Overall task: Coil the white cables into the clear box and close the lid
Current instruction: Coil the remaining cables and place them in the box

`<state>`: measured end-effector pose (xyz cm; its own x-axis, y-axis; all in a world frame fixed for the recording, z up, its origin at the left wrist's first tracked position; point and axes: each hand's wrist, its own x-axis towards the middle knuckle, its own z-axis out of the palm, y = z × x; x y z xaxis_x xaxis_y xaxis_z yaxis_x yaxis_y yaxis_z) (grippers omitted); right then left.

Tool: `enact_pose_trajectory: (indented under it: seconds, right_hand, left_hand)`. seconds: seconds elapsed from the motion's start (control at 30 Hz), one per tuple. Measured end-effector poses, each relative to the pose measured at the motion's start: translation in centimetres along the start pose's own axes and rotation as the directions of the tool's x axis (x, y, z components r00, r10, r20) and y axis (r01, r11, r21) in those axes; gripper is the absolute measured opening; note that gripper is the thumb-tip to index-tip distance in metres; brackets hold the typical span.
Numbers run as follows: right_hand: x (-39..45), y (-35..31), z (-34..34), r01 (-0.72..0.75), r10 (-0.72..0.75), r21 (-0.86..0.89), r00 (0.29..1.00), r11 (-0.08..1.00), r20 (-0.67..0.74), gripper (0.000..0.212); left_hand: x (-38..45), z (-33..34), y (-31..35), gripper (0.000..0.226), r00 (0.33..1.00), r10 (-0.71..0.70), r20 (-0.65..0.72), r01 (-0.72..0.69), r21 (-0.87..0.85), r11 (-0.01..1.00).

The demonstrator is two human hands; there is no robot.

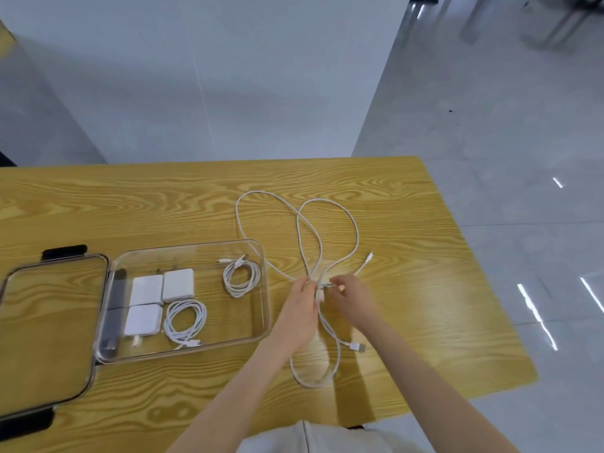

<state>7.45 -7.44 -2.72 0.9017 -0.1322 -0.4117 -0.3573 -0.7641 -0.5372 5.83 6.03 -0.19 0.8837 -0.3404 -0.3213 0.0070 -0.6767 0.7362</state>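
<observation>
A: Nearest us, the loose white cable [333,351] sprawls on the wood-grain table [425,289], thin and floppy.

B: The left hand [302,302] and right hand [351,297] both pinch it mid-length; I'd gather there.

A: Further left, the clear box [264,289] holds two glossy coils, lid [49,322] open.

A rectangular table with a yellow wood-grain laminate top [130,204] fills the lower part of the view, its far right corner rounded. Behind it stands a plain pale grey-white wall [196,76] with a thin vertical seam running down it. To the right stretches a glossy light grey tiled floor [490,125] carrying bright streaks of reflected light. Blurred dark furniture legs [555,24] show at the top right corner.
</observation>
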Motion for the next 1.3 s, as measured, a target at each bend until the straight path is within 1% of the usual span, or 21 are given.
enact_pose_trajectory:
  seconds: [0.07,0.13,0.2,0.27,0.3,0.33,0.37,0.4,0.43,0.47,0.57,0.67,0.77,0.83,0.93,1.0,1.07,1.13,1.17,1.23,1.3]
  right_hand:
    - [0.4,0.1,0.5,0.016,-0.014,-0.027,0.999,1.000,0.042,0.037]
    - [0.6,0.1,0.6,0.027,-0.025,-0.034,0.998,0.999,0.066,0.036]
    - [1.0,0.3,0.8,0.025,-0.028,0.037,0.997,0.999,0.076,0.032]
    - [1.2,0.3,0.9,0.015,-0.030,0.166,0.996,0.986,0.089,0.026]
    - [1.3,0.2,0.8,-0.010,-0.019,0.281,0.995,0.960,0.101,0.020]
    - [1.4,0.1,0.7,-0.057,0.008,0.421,0.993,0.905,0.118,0.015]
    - [1.4,0.0,0.4,-0.118,0.048,0.556,0.989,0.823,0.139,0.012]
    - [1.4,-0.1,0.2,-0.171,0.085,0.648,0.983,0.742,0.163,0.011]
    - [1.4,0.0,-0.1,-0.209,0.114,0.703,0.977,0.679,0.181,0.012]
    - [1.5,0.1,-0.3,-0.233,0.134,0.730,0.972,0.643,0.192,0.013]
    - [1.8,0.6,-1.3,-0.232,0.168,0.780,0.972,0.581,0.164,0.013]
    - [2.1,1.0,-2.6,-0.171,0.180,0.792,0.980,0.586,0.079,0.011]
    - [2.2,1.7,-3.7,-0.114,0.227,0.801,0.973,0.588,-0.028,0.007]
    - [2.5,2.4,-4.2,-0.081,0.289,0.798,0.950,0.597,-0.120,0.010]
    - [2.5,3.4,-4.6,-0.074,0.354,0.745,0.908,0.663,-0.224,0.016]
    - [2.1,3.9,-4.6,-0.091,0.361,0.708,0.901,0.700,-0.242,0.014]
    - [1.6,4.0,-4.4,-0.115,0.337,0.644,0.912,0.756,-0.233,0.013]
    - [1.3,4.0,-3.9,-0.152,0.302,0.561,0.935,0.814,-0.186,0.014]
    - [1.2,3.9,-3.7,-0.167,0.294,0.540,0.943,0.825,-0.158,0.014]
    - [1.0,3.7,-3.1,-0.168,0.275,0.532,0.953,0.830,-0.127,0.016]
    - [0.7,3.4,-3.1,-0.133,0.238,0.517,0.961,0.845,-0.142,0.016]
  left_hand:
    - [1.1,0.8,-0.2,0.046,0.999,-0.028,0.017,0.027,0.049,0.998]
    - [2.0,1.4,-0.4,0.048,0.997,-0.062,0.044,0.058,0.090,0.994]
    - [2.7,1.9,-0.4,0.045,0.995,-0.094,0.038,0.089,0.127,0.988]
    - [3.1,2.2,-0.5,0.042,0.994,-0.109,0.016,0.106,0.144,0.984]
    - [3.3,2.3,-0.6,0.040,0.993,-0.116,0.008,0.114,0.149,0.982]
    - [3.3,2.3,-0.6,0.038,0.992,-0.123,-0.001,0.122,0.152,0.981]
    - [3.3,2.3,-0.5,0.035,0.991,-0.131,-0.013,0.131,0.155,0.979]
    - [3.2,2.1,-0.4,0.033,0.990,-0.135,-0.030,0.138,0.161,0.977]
    - [3.2,1.9,-0.3,0.031,0.989,-0.136,-0.051,0.143,0.173,0.974]
    - [3.2,1.7,-0.1,0.030,0.988,-0.136,-0.074,0.148,0.194,0.970]
    - [3.1,0.9,0.6,0.029,0.983,-0.121,-0.140,0.154,0.261,0.953]
    - [3.2,-0.1,1.2,0.024,0.975,-0.087,-0.204,0.142,0.273,0.952]
    - [3.3,-1.2,1.6,0.020,0.972,-0.060,-0.227,0.127,0.292,0.948]
    - [3.2,-1.9,1.8,0.024,0.970,-0.043,-0.241,0.113,0.286,0.951]
    - [2.8,-2.8,1.8,0.032,0.959,-0.025,-0.281,0.098,0.249,0.963]
    - [2.4,-3.3,1.9,0.032,0.950,-0.018,-0.311,0.076,0.175,0.982]
    - [2.0,-3.8,2.0,0.031,0.939,-0.006,-0.344,0.045,0.106,0.993]
    - [1.6,-4.2,2.2,0.031,0.927,-0.007,-0.374,0.026,0.045,0.999]
    - [1.5,-4.2,2.2,0.032,0.925,-0.017,-0.380,0.025,0.017,1.000]
    - [1.1,-4.2,2.2,0.039,0.930,-0.039,-0.365,0.030,-0.031,0.999]
    - [0.8,-4.0,2.2,0.044,0.944,-0.044,-0.327,0.028,-0.052,0.998]
